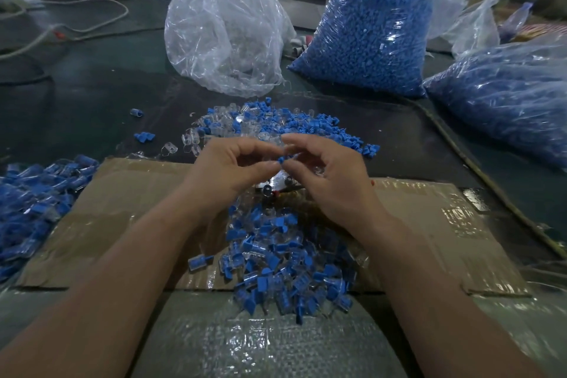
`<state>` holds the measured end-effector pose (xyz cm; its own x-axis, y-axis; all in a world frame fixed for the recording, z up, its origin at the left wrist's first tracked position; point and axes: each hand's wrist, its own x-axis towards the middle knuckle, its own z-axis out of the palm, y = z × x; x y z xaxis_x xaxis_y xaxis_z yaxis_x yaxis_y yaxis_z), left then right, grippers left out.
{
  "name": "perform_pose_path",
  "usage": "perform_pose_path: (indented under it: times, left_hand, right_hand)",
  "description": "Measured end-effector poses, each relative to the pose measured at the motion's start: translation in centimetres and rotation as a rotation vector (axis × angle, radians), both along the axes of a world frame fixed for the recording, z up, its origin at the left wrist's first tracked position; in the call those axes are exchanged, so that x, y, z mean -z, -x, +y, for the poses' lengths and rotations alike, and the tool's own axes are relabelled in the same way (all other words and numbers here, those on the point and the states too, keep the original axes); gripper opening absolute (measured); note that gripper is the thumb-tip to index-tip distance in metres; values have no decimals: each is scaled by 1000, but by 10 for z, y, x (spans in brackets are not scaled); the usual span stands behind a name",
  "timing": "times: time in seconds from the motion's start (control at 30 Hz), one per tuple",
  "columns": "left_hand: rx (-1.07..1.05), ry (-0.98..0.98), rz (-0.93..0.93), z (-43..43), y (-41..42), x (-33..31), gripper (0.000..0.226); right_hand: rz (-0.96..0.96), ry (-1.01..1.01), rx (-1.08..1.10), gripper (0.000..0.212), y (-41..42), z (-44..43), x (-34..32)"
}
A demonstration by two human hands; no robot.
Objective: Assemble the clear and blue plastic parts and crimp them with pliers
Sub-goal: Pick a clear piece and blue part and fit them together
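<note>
Pinching a small blue part (280, 159) with the left hand (233, 169) and the right hand (325, 175), fingertips meeting on it. Both sets of fingers curled in, thumbs and first fingers tight on the part. Held up in the air between the two hands, over the far edge of the cardboard (122, 209). Maybe a clear bit by the right fingers too, but too blurry to tell.

Just under the hands, a dark shiny thing (270, 189) with a spot of red, mostly hidden. Cannot tell what.

Past the hands, on the dark table (76, 95), a loose pile (276, 123) of blue and clear parts mixed up. Close to the body, on the cardboard, a near pile (285, 264) of blue and clear pieces. Off to the left, another heap, the left pile (36, 193), partly on the cardboard's edge.

Far back on the table, a big clear bag (224, 40), crinkly and see-through. Next to it, a tall blue bag (368, 40) stuffed with blue bits. At the right edge, a second blue bag (506, 101) lying low.
</note>
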<state>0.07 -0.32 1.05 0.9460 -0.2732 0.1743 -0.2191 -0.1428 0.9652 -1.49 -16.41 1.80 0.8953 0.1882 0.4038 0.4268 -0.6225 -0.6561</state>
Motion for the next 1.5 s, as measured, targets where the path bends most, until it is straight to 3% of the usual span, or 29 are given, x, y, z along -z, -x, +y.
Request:
perform_pose_path:
  times: [0.2, 0.43, 0.6, 0.93, 1.17, 1.4, 1.5]
  left_hand:
    - [-28, 85, 30, -2, 0, 2, 23]
    - [-91, 183, 101, 3, -3, 4, 18]
    - [-9, 404, 268, 3, -4, 2, 24]
    - [60, 306, 250, -2, -2, 0, 19]
    - [76, 322, 269, -4, -1, -1, 18]
    - [100, 380, 305, -3, -1, -2, 17]
    - [103, 360, 306, -3, -1, -1, 17]
  right_hand:
    - [40, -183, 6, 13, 1, 2, 1]
    - [8, -188, 40, 19, 1, 2, 1]
    - [-39, -200, 58, 15, 3, 2, 0]
    - [-34, -255, -11, 18, 8, 5, -3]
    - [129, -428, -72, 17, 6, 2, -7]
    - [302, -422, -172, 27, 6, 3, -7]
    - [254, -418, -175, 31, 8, 6, -7]
